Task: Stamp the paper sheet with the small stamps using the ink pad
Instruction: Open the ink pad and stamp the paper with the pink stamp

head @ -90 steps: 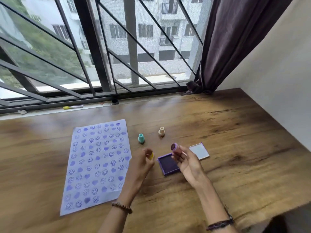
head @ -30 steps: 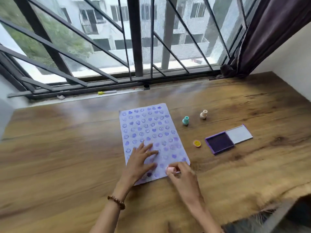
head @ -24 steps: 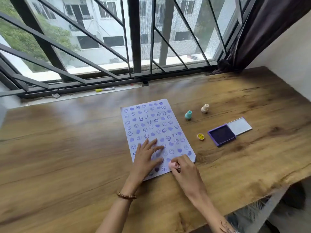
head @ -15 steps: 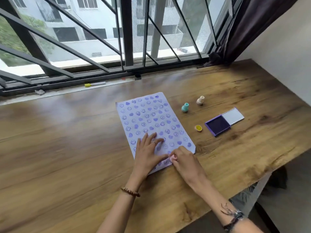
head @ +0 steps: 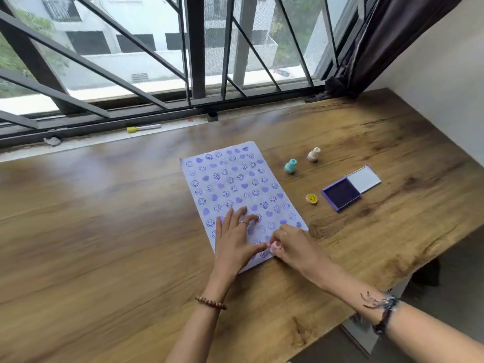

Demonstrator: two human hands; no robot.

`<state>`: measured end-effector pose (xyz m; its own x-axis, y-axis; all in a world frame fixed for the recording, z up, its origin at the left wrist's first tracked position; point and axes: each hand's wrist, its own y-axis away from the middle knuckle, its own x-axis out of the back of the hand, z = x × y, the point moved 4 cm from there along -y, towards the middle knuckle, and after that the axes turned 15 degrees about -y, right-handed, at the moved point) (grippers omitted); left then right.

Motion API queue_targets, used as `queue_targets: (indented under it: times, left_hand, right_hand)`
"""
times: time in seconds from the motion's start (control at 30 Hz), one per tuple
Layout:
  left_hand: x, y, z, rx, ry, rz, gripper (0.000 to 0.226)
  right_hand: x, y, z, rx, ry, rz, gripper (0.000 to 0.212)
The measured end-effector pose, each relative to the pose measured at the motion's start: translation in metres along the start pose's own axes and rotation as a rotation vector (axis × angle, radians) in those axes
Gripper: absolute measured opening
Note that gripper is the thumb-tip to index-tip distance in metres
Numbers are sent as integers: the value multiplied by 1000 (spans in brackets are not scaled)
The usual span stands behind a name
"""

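- My left hand lies flat and open on the pale purple paper sheet, fingers spread out, pressing it down onto the brown wooden table.
- My right hand is closed around a small pink stamp. I pinch it with my fingertips, and only its pink top shows.
- The pink stamp stands on the near right corner of the paper, just beside my left thumb.
- The paper is full of rows of purple smiley faces and purple hearts.
- To the right of the paper stand a small teal stamp and a small cream stamp, near each other and upright.
- A little round yellow stamp with a smiley face lies between the paper and the square purple ink pad.
- The ink pad is open, and its white lid lies touching its far right side.
- I wear a brown bead bracelet on my left wrist and a dark string band on my right wrist.
- A yellow and white marker pen lies on the window ledge, well apart from everything else.
- A dark curtain hangs at the right side of the window.
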<state>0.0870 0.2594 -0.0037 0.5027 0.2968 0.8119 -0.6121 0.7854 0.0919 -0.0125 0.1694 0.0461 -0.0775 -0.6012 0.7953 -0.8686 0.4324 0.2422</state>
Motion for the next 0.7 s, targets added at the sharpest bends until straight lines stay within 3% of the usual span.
queue_targets:
  times: [0.17, 0.2, 0.33, 0.43, 0.57, 0.7]
  left_hand:
    - [2, -2, 1, 30, 23, -11, 54]
    - [3, -2, 2, 44, 32, -11, 50]
    - [9, -5, 4, 83, 6, 9, 32]
    - [14, -8, 13, 129, -63, 61, 24]
    - [18, -19, 41, 106, 1, 195, 20]
    - [2, -42, 82, 10, 8, 150, 22]
  right_hand:
    - [13, -3, 6, -61, -181, -7, 11]
    - [17, -4, 10, -120, -317, 18, 9]
    - [32, 1, 32, -369, -1244, 99, 14]
    - [48, 4, 48, -417, -1586, 143, 14]
    - [69, 3, 74, -463, -1815, 188, 9]
    - [87, 0, 99, -474, -1906, 255, 16]
